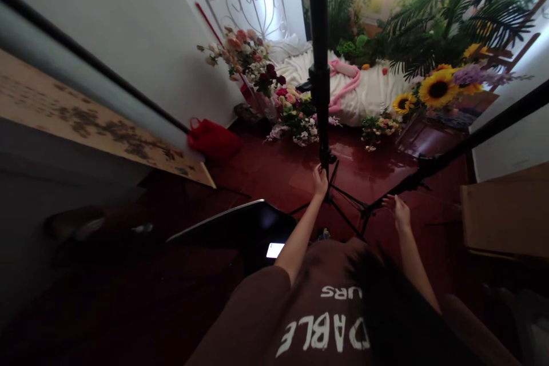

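Note:
A black upright stand [319,40] with spread tripod legs rises in front of me. My left hand [319,182] is at its lower pole, just below a black knob. The fingers are curled in against the pole, and their far side is hidden. To the right, a second black stand [467,146] runs slanting across the view, with a clamp on its lower part. My right hand [398,211] is beside the low end of that stand, fingers apart, with nothing in it.
A white-draped bed [377,91] with a metal headboard [253,3] stands ahead, edged by flower bunches [295,114] and sunflowers [438,88]. A dark screen [240,223] is at my left, near a red bag [214,137]. A cardboard box [506,211] stands right.

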The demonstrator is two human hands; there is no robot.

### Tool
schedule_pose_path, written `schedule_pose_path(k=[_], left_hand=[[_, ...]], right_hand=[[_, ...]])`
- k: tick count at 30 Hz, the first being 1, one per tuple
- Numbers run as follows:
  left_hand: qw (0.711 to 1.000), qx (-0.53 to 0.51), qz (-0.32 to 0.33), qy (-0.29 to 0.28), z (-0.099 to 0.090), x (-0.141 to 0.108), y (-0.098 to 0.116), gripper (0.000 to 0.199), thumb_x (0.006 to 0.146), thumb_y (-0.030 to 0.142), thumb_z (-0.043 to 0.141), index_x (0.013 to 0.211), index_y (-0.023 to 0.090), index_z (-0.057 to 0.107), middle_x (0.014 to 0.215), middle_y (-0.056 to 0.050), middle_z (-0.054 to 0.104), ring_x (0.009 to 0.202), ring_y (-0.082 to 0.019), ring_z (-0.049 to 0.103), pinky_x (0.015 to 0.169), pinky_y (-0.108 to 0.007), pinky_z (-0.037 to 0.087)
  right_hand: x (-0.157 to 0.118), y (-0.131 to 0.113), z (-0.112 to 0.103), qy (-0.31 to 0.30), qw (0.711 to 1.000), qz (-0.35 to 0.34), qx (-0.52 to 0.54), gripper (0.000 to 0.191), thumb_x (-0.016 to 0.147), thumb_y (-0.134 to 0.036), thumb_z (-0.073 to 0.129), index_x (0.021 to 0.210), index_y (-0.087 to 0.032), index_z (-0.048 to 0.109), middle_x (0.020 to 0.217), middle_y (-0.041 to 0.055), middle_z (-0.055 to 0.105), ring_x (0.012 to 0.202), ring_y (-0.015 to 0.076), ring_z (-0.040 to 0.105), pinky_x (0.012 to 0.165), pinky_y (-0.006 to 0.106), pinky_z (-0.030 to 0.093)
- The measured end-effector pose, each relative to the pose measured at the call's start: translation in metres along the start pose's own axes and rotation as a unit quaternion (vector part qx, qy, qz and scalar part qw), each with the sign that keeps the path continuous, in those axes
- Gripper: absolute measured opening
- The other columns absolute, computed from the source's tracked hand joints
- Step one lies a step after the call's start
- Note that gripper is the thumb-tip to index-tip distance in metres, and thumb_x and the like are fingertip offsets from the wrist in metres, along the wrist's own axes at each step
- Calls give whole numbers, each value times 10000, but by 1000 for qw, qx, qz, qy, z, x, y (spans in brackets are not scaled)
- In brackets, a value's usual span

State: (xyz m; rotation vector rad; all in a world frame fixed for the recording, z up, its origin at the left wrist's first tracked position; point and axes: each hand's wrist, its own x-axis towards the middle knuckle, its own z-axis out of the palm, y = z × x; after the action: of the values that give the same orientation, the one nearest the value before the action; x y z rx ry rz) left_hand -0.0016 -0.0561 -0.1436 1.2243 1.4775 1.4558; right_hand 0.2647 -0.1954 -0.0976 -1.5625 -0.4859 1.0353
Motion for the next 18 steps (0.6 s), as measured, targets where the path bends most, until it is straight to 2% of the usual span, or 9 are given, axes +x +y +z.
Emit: schedule_pose_path(k=[1,3,5,6,9,13,15,18], left_hand=[[997,21,-68,-5,1,-13,-11,389,943,472,505,1175,163,550,1112,-116,640,1048,-171,626,963,-329,489],[981,64,-177,-52,9,-41,-28,351,916,372,571,1179,140,550,1161,-144,628,1068,-188,636,992,-351,486],[966,80,-221,-111,24,-65,-35,331,913,295,563,1190,116,543,1183,-165,628,1090,-201,638,1008,-375,487],[962,76,-220,-145,33,-75,-34,321,916,278,551,1190,110,541,1180,-168,635,1095,-204,640,1014,-386,486],[953,33,-150,-263,71,-93,-17,319,932,319,530,1179,118,547,1169,-160,655,1099,-203,645,1031,-405,482],[915,-44,3,-400,129,-93,34,420,942,439,502,1229,134,535,1232,-168,630,1135,-208,628,1032,-398,482],[895,-81,68,-434,156,-91,63,464,938,471,502,1268,146,515,1246,-166,622,1163,-214,613,1035,-393,476],[886,-100,128,-435,190,-91,97,489,917,493,536,1279,166,505,1229,-149,620,1137,-219,612,1017,-391,478]], right_hand=[[3,-1,-14,35,999,-6,16,423,698,-609,689,799,-199,656,684,78,744,556,207,708,513,315,564],[7,-8,-37,97,994,-28,48,465,715,-630,674,807,-177,631,607,41,716,514,185,691,492,283,542],[10,-18,-52,133,988,-45,71,499,753,-655,636,835,-163,627,589,17,704,496,162,678,476,250,521],[11,-25,-57,138,986,-49,78,507,778,-662,612,853,-161,633,606,14,711,501,151,677,475,236,516],[15,-48,-65,121,989,-40,79,521,852,-675,530,888,-171,657,688,28,741,531,135,682,472,217,512],[25,-77,-67,84,996,-18,10,556,886,-678,501,810,-156,674,681,65,731,495,135,648,414,215,481],[31,-86,-69,68,997,-27,-33,499,861,-632,593,754,-150,668,668,63,720,475,119,623,399,200,468],[35,-93,-76,31,997,-35,-61,405,788,-555,725,734,-157,667,699,51,722,489,93,609,403,168,457]])
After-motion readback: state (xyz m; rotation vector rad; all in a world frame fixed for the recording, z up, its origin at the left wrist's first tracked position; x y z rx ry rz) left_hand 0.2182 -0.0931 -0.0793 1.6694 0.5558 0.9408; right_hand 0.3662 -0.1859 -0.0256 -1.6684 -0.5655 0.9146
